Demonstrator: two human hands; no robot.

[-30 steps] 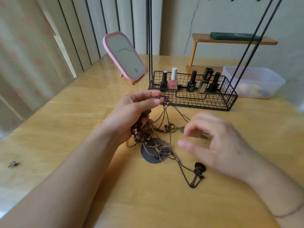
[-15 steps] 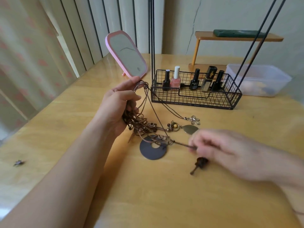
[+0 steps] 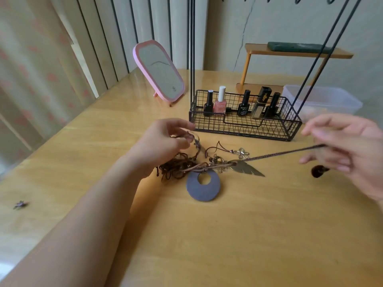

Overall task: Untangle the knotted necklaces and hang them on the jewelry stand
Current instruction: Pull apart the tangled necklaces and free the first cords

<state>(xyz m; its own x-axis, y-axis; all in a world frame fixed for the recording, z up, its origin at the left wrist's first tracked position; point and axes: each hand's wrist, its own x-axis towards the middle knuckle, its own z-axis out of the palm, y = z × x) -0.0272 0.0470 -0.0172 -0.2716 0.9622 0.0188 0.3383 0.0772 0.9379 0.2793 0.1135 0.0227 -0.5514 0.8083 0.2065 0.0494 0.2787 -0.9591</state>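
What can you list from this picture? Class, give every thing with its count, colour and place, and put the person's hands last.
necklace tangle: one, brown, table centre
disc pendant: one, grey-blue, by the tangle
wing pendant: one, brass, right of the tangle
stretched cord: one, brown, tangle to right hand
jewelry stand: one, black wire, behind the tangle
polish bottles: five, four dark, one pink, in stand basket
mirror: one, pink, back left
plastic box: one, clear, back right
table: one, yellow wood
left hand: on the tangle
right hand: pulls the cord
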